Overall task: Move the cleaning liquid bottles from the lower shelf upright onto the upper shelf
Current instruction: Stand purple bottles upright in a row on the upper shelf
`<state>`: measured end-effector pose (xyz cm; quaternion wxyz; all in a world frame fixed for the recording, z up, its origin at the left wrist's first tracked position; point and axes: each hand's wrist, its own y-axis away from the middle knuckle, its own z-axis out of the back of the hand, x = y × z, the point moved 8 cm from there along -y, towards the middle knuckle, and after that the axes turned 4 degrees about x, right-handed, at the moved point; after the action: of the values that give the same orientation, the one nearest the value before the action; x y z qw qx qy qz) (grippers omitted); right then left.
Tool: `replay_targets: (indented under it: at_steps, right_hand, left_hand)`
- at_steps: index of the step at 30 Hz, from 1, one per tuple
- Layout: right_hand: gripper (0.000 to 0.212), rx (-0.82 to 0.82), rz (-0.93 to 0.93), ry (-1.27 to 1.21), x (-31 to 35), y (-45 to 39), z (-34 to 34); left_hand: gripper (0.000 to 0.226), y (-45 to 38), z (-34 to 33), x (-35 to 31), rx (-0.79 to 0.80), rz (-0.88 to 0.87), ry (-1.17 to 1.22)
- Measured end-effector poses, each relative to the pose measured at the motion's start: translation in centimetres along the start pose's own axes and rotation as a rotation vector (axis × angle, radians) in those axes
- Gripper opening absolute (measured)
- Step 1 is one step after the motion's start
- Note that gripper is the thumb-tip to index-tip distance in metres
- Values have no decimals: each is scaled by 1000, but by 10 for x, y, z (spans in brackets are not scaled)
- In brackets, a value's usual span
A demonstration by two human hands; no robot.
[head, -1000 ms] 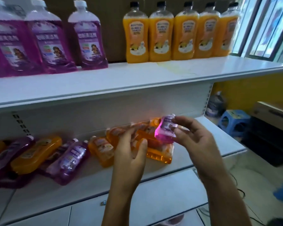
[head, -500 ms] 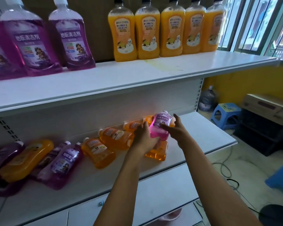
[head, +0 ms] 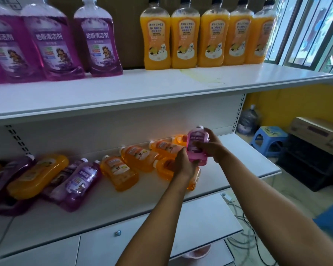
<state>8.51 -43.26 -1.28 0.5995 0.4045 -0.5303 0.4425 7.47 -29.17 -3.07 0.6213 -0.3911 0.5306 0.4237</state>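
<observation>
I see a pink bottle (head: 197, 148) with a white cap between my hands, orange bottles (head: 136, 160) and purple bottles (head: 79, 184) lying on the white lower shelf (head: 248, 162), orange black-capped bottles (head: 185, 37) above (labels pale, printed), a blue stool (head: 270, 140) and a yellow wall (head: 296, 104).

You have one view only, from the head camera, wide-angle, looking forward and slightly down at the shelving from close by. The upper shelf (head: 161, 89) crosses the top half, the lower shelf (head: 123, 200) lies below it, and your forearms reach in from the bottom edge toward the middle.
</observation>
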Motion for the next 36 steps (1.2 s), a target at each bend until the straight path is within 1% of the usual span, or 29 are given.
replay_targets:
  at_steps: [1, 2, 3, 5, 7, 8, 10, 12, 15, 19, 21, 25, 26, 28, 30, 34, 36]
  right_hand:
    - [64, -33, 62, -22, 6, 8, 0]
    - [65, -66, 123, -32, 12, 17, 2]
    - [66, -100, 177, -32, 19, 27, 3]
    - [71, -150, 261, -50, 32, 49, 5]
    - [77, -179, 302, -93, 45, 72, 4]
    - [78, -185, 311, -108, 50, 82, 2]
    - [79, -166, 315, -131, 56, 103, -7]
    - [78, -125, 311, -130, 59, 121, -22]
    - [79, -27, 287, -54, 56, 141, -52]
    - [79, 97, 247, 42, 52, 151, -100]
    - [78, 169, 253, 76, 59, 151, -128]
    - [77, 355, 301, -5, 78, 157, -197]
    - [76, 399, 308, -24, 82, 159, -216]
    - [66, 497, 317, -66, 88, 165, -257]
    - [58, 622, 344, -91, 98, 176, -303]
    - [57, 859, 371, -181, 117, 211, -391]
    - [62, 966, 383, -190, 124, 232, -432]
  left_hand:
    - [23, 2, 1, -1, 10, -9, -5]
    - [26, 2, 3, -5, 23, -38, -40]
    - [36, 5, 6, -10, 59, -74, -83]
    - [61, 14, 10, -19, 153, -146, -52]
    - [72, 30, 19, -28, 221, -208, -59]
    - [74, 39, 23, -30, 264, -223, -65]
    - [77, 63, 32, -33, 314, -208, 35]
    - [77, 86, 48, -39, 275, -234, 119]
    - [73, 117, 73, -35, 228, -250, 166]
    - [64, 140, 117, -21, 125, -193, 214]
    - [61, 149, 145, -16, 45, -189, 251]
    - [62, 176, 206, -15, -116, -221, 283]
    - [63, 185, 224, -15, -166, -236, 281]
    - [66, 206, 259, -14, -276, -260, 296]
    - [69, 229, 296, -10, -401, -287, 330]
    - [77, 281, 365, -5, -628, -333, 353]
    - [78, 307, 397, -4, -731, -366, 383]
